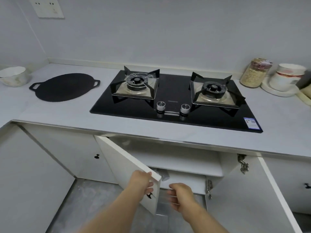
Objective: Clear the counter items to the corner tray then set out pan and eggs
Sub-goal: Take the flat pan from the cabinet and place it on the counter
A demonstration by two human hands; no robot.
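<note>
A flat black pan [64, 86] with two small handles lies on the grey counter [67, 113], left of the gas hob [175, 100]. Under the hob the cupboard stands open. My left hand [142, 181] grips the free edge of the left cupboard door [127, 167], fingers curled round it. My right hand [180, 196] hovers just right of that door in front of the opening, fingers loosely bent, holding nothing. No eggs are in view.
A white bowl [13, 75] sits at the far left of the counter. At the back right stand a jar of grains [255, 73] and a white container [287, 75] on a round tray [277, 92]. The right cupboard door [252, 190] hangs wide open.
</note>
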